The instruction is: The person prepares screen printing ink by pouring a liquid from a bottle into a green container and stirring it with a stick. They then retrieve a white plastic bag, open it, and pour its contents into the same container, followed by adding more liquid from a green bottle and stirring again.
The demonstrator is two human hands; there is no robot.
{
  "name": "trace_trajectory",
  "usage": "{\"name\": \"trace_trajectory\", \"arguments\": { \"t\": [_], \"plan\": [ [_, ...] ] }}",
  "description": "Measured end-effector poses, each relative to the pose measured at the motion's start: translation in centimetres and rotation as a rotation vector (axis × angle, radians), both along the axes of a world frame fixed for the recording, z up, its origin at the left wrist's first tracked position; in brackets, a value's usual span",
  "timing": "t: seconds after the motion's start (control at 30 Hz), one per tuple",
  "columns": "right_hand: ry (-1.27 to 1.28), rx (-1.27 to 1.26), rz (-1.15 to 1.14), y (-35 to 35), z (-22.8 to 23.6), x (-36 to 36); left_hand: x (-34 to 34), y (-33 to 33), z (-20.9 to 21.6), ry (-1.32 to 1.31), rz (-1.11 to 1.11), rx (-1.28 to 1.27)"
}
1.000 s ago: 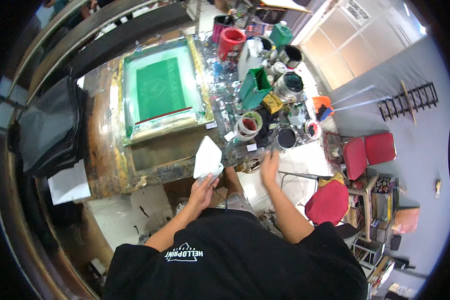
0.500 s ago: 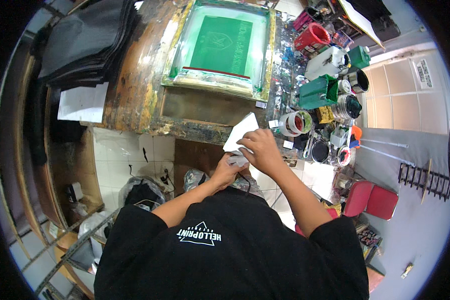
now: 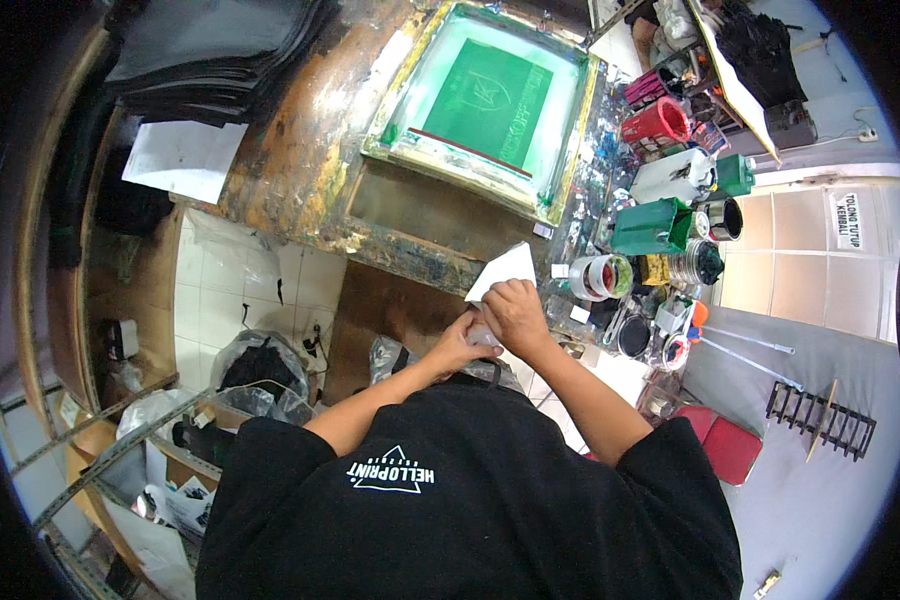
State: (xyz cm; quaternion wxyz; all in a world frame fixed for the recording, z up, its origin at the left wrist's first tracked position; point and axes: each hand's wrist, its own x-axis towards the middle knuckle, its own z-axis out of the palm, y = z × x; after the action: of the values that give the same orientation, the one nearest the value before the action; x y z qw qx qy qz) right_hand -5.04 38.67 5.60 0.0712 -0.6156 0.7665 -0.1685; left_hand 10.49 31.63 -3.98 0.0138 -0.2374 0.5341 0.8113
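Both of my hands are close together in front of my chest, at the near edge of a paint-stained wooden table (image 3: 300, 195). In my right hand (image 3: 513, 318), curled fingers grip a piece of white paper (image 3: 507, 266) that sticks up past the knuckles. My left hand (image 3: 454, 345) is closed round a small translucent whitish thing (image 3: 482, 336); its kind is hard to make out, and the right hand partly covers it. Beyond them on the table lies a screen-printing frame (image 3: 573, 150) with a green mesh and a pale shield design.
Right of the frame stand a red tub (image 3: 660, 125), a white jug (image 3: 670, 175), a green container (image 3: 650, 228) and a clear ink cup (image 3: 595, 277). At left are stacked black sheets (image 3: 220, 60) and white paper (image 3: 185, 158). A red chair (image 3: 725, 445) stands at right.
My view has turned, so the table sits tilted and farther right. My right hand has come down against the left, its fingers now curled tighter over the white paper.
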Motion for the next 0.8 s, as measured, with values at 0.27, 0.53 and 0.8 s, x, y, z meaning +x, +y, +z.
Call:
{"name": "trace_trajectory", "arguments": {
  "t": [0.27,0.53,0.8],
  "plan": [
    [-0.462,-0.284,-0.488,2.4,2.5,-1.9,-2.0,-3.2,1.2,0.098,-0.044,0.008],
    [-0.469,-0.527,-0.642,4.4,8.2,-1.4,-8.3,-8.9,9.6,0.451,-0.131,-0.289],
    [-0.528,-0.656,-0.865,7.2,19.6,-1.6,-16.5,-4.7,18.8,0.585,-0.696,0.123]
  ]
}}
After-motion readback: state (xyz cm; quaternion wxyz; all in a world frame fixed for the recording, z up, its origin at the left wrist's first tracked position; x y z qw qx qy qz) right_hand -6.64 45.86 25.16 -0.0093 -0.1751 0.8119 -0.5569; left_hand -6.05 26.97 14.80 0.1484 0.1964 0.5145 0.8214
